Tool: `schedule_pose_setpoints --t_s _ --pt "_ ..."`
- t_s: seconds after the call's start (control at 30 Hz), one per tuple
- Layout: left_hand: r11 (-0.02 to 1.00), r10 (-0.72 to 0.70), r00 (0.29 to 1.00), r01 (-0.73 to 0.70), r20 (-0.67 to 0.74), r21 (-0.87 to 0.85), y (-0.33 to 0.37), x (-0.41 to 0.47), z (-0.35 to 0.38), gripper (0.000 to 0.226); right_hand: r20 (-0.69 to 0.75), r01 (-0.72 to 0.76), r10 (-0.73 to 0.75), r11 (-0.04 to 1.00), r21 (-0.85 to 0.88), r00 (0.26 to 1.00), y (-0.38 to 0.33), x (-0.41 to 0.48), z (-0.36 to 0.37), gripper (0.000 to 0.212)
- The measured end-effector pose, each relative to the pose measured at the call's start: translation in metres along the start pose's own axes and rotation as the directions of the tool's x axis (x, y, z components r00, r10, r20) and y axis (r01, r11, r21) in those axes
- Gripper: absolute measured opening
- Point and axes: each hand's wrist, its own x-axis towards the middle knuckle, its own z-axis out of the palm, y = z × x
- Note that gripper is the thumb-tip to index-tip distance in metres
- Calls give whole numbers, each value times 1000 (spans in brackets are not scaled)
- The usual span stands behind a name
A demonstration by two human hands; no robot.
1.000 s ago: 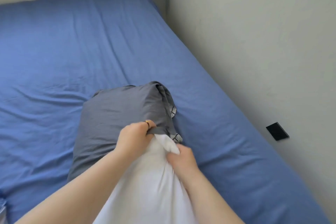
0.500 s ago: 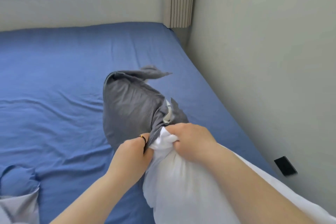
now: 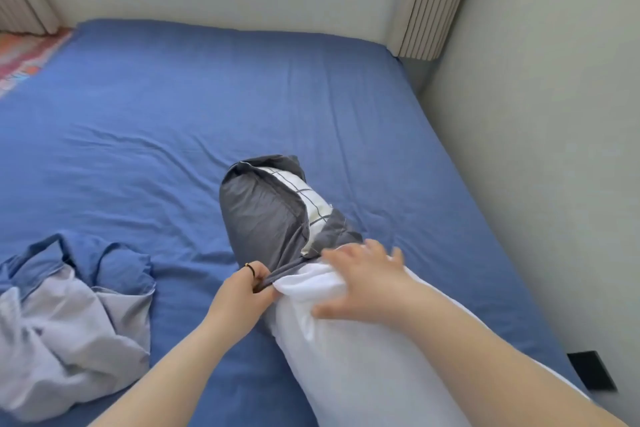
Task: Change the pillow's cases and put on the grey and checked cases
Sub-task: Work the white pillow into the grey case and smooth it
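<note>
A white pillow [image 3: 363,364] lies lengthwise on the blue bed, its far end inside a grey and checked case [image 3: 259,215]. The case's white checked side [image 3: 311,204] shows along its right. My left hand [image 3: 239,298] pinches the grey hem of the case at the pillow's left side. My right hand [image 3: 363,284] rests flat on the white pillow just below the case's opening, fingers spread, gripping nothing.
A crumpled blue and pale case [image 3: 69,315] lies on the blue sheet [image 3: 173,149] at the left. A wall [image 3: 536,149] runs along the bed's right side, with a black square [image 3: 592,374] low on it. A window sill and pleated curtain [image 3: 426,0] stand behind.
My right hand has let go of the pillow's bunched end and now lies spread on it. The case has turned, so its checked side shows. The view has lifted toward the window.
</note>
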Motion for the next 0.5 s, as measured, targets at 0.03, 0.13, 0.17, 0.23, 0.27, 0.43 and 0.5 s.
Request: schedule_pose_setpoints --t_s 0.03,0.13,0.17,0.23,0.27,0.43,0.5 --pt "1000 15 1000 -15 12 -15 0 0 2 29 19 -74 73 994 76 997 10 -6 3 96" --pt "993 79 986 -66 148 -93 9 -3 12 25 96 -259 249 958 119 964 26 -20 21 95" --pt "992 98 975 -79 200 -102 15 -5 16 26 93 -265 254 955 134 963 26 -19 30 78" --pt "987 132 966 -106 222 -123 29 -1 24 32 1 -210 214 960 187 977 19 -15 40 44" --pt "983 144 970 -116 197 -146 38 2 27 34 -49 -182 195 964 196 980 15 -11 41 36" --pt "977 138 969 -100 205 -186 68 10 37 31 -183 -111 137 983 147 974 3 -2 43 33" --pt "974 142 947 -81 288 -211 74 5 37 32 -139 -114 127 989 97 982 2 2 42 32"
